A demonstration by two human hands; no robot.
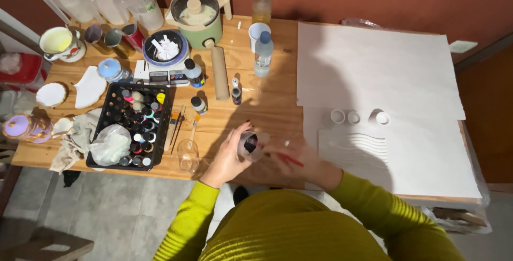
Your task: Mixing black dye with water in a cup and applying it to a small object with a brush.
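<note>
**Small cup held over the near tabletop edge**

On my far left, a black tray (160,127) of small paint bottles sits on the wooden tabletop (267,100), with a crumpled plastic bag (110,143) in its near corner. Just beside its right edge lie brushes (175,125), and an empty clear glass (188,157) stands near the tabletop edge.

My left hand (228,157) is clenched around a small clear cup (251,144), tilted so its dark contents face me. The cup is in the air above the near tabletop edge, not resting on it.

My right hand (304,162) is just right of the cup, blurred by motion. It grasps a thin red-tipped tool (289,159) (a brush or stick; I cannot tell which), with the tip near the cup.

Further right, a large white sheet (385,68) covers the tabletop, carrying a white relief panel (358,149) and three small white cups (354,117).
</note>
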